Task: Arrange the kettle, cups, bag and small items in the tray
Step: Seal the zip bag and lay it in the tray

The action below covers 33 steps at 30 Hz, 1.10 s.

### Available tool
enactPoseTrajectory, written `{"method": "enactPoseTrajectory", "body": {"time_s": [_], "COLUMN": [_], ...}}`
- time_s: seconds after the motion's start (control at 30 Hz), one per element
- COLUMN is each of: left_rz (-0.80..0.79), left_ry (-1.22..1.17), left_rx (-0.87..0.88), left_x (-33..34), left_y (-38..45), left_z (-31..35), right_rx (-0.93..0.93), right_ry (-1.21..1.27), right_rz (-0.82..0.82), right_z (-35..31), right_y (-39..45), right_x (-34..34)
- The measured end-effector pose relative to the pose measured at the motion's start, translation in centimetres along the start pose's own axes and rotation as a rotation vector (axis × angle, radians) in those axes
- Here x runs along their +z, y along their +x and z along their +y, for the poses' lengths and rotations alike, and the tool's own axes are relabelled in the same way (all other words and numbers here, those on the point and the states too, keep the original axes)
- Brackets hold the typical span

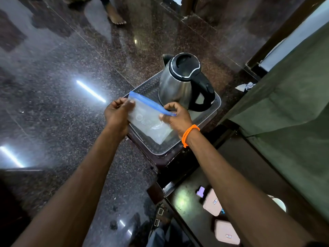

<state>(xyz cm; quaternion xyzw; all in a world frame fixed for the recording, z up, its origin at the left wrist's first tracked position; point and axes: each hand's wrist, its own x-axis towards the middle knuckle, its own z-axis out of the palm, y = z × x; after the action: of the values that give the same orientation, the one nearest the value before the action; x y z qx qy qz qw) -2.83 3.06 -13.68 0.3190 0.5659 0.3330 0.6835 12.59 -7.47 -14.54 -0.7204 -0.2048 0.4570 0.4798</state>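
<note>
A steel kettle [179,82] with a black lid and handle stands upright in the far half of a dark plastic tray [208,120]. Over the tray's near half I hold a clear zip bag [149,120] with a blue seal strip. My left hand [118,113] pinches the bag's left end. My right hand [175,115], with an orange band at the wrist, grips the seal's right end. I cannot tell whether the bag's lower corner touches the tray floor.
The tray rests on a dark stool on a polished granite floor. Near right, a black table [185,202] holds two pink boxes [212,202], a small purple item [200,190] and a white cup [279,203]. Green cloth [293,113] hangs at right. Another person's bare foot [115,16] stands far off.
</note>
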Motion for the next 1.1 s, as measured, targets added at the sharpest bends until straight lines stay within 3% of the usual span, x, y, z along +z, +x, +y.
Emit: {"method": "enactPoseTrajectory", "body": {"time_s": [0.13,0.27,0.37,0.5,0.53,0.63,0.7,0.8,0.9,1.1], "left_rz": [0.096,-0.016,-0.153,-0.15,-0.167,-0.241,-0.325,-0.415,-0.38,-0.439], "left_ry": [0.485,1.061,1.334,1.666,1.698,1.77,1.843,1.823,1.733,1.854], "left_rx": [0.177,0.368,0.465,0.877,0.911,0.664,0.482,0.531,0.624,0.523], "left_x": [-0.5,0.4,1.2,1.4,1.4,1.4,1.3,1.3,1.1,1.4], "left_y": [1.4,2.6,3.0,1.8,1.6,1.4,1.8,2.4,2.6,2.9], "left_z": [-0.7,-0.4,0.0,-0.2,-0.5,-1.2,-1.4,-1.8,-2.1,-1.8], "right_rx": [-0.051,-0.034,-0.075,-0.125,-0.14,-0.259,-0.266,-0.194,-0.224,-0.191], "right_ry": [-0.456,-0.779,-0.866,-0.963,-0.99,-1.039,-0.981,-1.013,-1.11,-1.095], "right_rz": [0.077,0.057,0.119,0.079,0.099,0.228,0.102,-0.156,-0.151,-0.197], "right_z": [1.5,2.8,3.2,3.5,3.5,3.4,3.4,3.7,4.3,3.3], "right_y": [0.1,-0.3,-0.5,-0.8,-1.0,-1.4,-1.7,-2.1,-2.4,-2.1], "right_x": [0.8,2.0,2.2,2.2,2.3,2.6,3.0,4.0,4.3,4.0]}}
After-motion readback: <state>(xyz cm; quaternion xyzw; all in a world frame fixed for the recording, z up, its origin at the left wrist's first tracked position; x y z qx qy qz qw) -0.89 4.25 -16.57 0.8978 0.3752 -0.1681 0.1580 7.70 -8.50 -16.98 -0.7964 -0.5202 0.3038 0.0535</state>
